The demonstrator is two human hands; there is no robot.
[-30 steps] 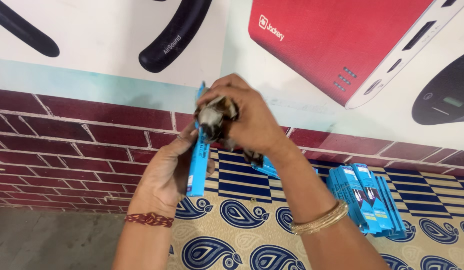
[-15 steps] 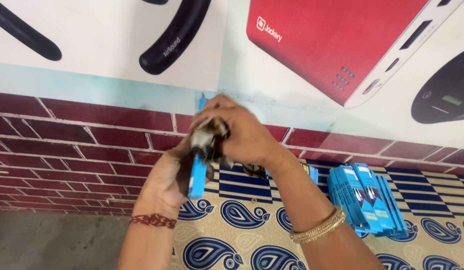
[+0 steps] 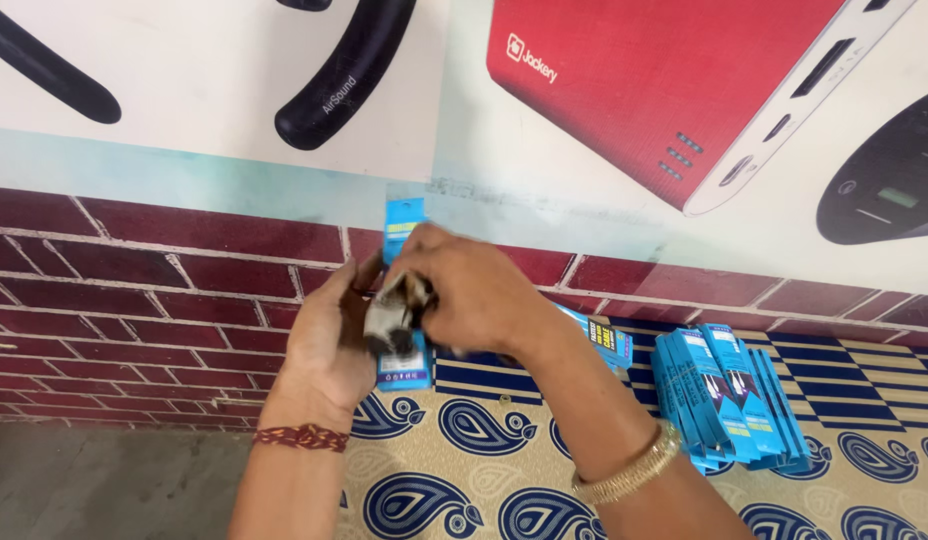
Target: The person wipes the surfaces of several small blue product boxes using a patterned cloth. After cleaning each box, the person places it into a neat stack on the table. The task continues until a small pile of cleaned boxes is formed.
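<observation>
Nearest: L hand (image 3: 329, 345) cupped round upright slim blue box (image 3: 405, 300), gripping its side. R hand (image 3: 474, 295) closed over dark bundled cable (image 3: 392, 318) at box front. Farther R: blue box stack (image 3: 729, 395) on paisley cloth (image 3: 464, 470). Behind: brick wall (image 3: 164, 280), posters.

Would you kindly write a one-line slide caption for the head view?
Left hand holds a slim blue cardboard box while right hand works a coiled cable; stacked blue boxes lie nearby.
</observation>
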